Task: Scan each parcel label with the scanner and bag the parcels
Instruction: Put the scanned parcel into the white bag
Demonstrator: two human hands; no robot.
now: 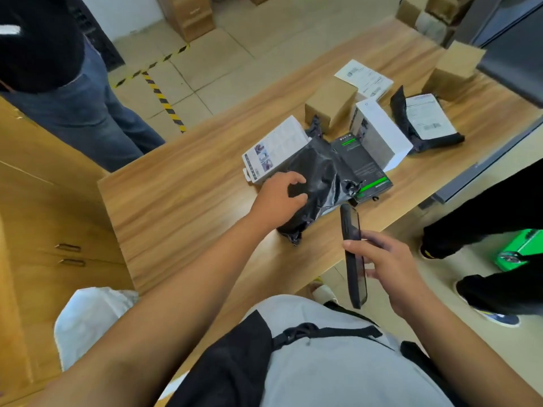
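Two grips are engaged. The left-hand grip [280,195] is curled onto the black mailer bag [320,177], with thumb and fingers closed on a fold of its film at the near-left flank. The right-hand grip [388,265] is wrapped round the lower half of the scanner [352,251], a slim dark handset held edge-up above the near edge of the table [191,201].

Position of the work: the bag lies on the table directly ahead of the person. Its long axis runs away from the body and leans slightly right. The bag's far end overlaps a green-and-black box [371,179]. The scanner's long axis runs nearly parallel to the bag, and its far tip sits just beside the bag's near-right flank without visibly touching it.

No label shows on the upward face of the bag; it may be underneath or lost in the creases, which cannot be confirmed.

Judgement: the left-hand grip is the nearer and should turn the bag until a label faces the scanner tip.
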